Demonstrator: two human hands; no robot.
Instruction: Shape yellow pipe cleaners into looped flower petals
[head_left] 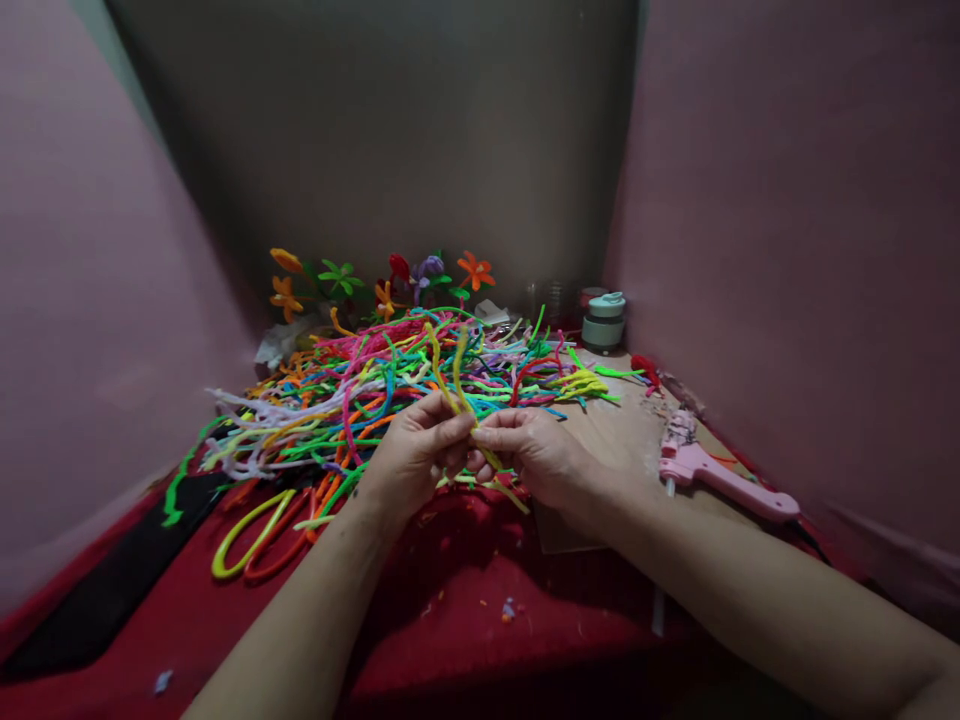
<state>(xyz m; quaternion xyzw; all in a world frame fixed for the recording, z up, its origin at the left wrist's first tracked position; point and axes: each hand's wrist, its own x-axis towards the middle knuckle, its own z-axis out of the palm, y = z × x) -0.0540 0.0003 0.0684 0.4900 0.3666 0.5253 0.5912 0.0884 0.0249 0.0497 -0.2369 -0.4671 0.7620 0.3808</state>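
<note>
Two yellow pipe cleaners (459, 375) rise side by side from between my fingertips, with a tail sticking out below towards the lower right. My left hand (424, 440) pinches them between thumb and fingers. From the other side my right hand (529, 445) grips them too, its thumb and forefinger touching the left thumb. Behind both hands lies a big tangled pile of pipe cleaners (367, 370) in many colours. The fingers partly hide where the yellow pieces meet.
A pink glue gun (727, 485) lies on a brown board (622, 430) at the right. Pipe-cleaner flowers (341, 275) stand at the back, near a lidded cup (604, 322). A black strip (112, 580) and looped yellow pieces (251, 535) rest on the red cloth (450, 640) at left.
</note>
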